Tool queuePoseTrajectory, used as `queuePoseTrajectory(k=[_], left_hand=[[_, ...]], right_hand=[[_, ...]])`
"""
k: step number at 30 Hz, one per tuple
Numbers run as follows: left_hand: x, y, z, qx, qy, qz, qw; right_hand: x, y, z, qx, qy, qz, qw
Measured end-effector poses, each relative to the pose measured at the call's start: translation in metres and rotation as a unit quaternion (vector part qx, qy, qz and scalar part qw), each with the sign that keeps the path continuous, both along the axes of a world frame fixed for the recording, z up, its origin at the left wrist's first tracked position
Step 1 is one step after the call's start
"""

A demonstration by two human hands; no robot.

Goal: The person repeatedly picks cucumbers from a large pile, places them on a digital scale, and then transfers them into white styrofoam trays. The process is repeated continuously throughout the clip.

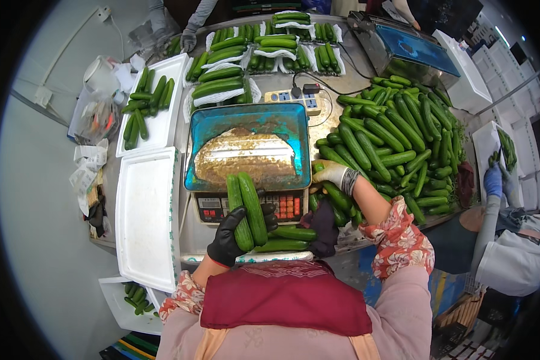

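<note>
Two cucumbers (247,207) lie side by side in my left hand (230,236), which wears a black glove and grips them over the front of a digital weighing scale (207,204). The scale's worn blue and metal pan (247,155) carries nothing. My right hand (330,174), in a pale glove with a grey cuff, is just right of the pan, its fingers curled around a cucumber (318,167) that is mostly hidden. Under and beyond that wrist spreads a large heap of cucumbers (387,130). A few more cucumbers (292,238) rest in front of the scale.
Wrapped cucumber bundles (225,83) stand behind the scale, near a power strip (292,100) with cables. Left are a white foam box with cucumbers (162,130) and another foam box (146,216). A dark cloth (325,227) lies by the heap. Co-workers' gloved hands (189,40) show at the far edge.
</note>
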State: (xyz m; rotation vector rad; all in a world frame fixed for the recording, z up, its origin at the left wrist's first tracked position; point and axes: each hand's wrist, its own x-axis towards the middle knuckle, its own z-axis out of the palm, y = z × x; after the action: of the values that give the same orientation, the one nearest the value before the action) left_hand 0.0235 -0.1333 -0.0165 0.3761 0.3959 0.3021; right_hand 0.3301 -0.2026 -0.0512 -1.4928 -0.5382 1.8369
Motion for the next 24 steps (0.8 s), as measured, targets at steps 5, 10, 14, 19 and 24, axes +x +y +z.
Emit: queuePoseTrajectory(k=[5, 10, 14, 19, 24], left_hand=[[-0.003, 0.001, -0.002, 0.001, -0.011, 0.001, 1.000], [-0.002, -0.002, -0.006, -0.042, -0.051, -0.007, 0.998], [-0.001, -0.003, -0.009, -0.066, -0.045, -0.009, 0.997], [0.000, -0.002, -0.007, -0.036, -0.028, -0.007, 0.999], [-0.006, 0.000, -0.008, -0.018, -0.015, 0.005, 1.000]], right_hand=[[-0.009, -0.004, 0.000, -0.007, -0.133, 0.071, 0.989], [-0.007, -0.001, 0.009, -0.018, -0.128, 0.070, 0.989], [-0.006, -0.002, 0.006, 0.035, -0.211, 0.147, 0.966], [-0.011, 0.005, 0.021, -0.005, -0.312, 0.216, 0.925], [-0.004, -0.013, 0.023, 0.003, -0.259, 0.276, 0.926]])
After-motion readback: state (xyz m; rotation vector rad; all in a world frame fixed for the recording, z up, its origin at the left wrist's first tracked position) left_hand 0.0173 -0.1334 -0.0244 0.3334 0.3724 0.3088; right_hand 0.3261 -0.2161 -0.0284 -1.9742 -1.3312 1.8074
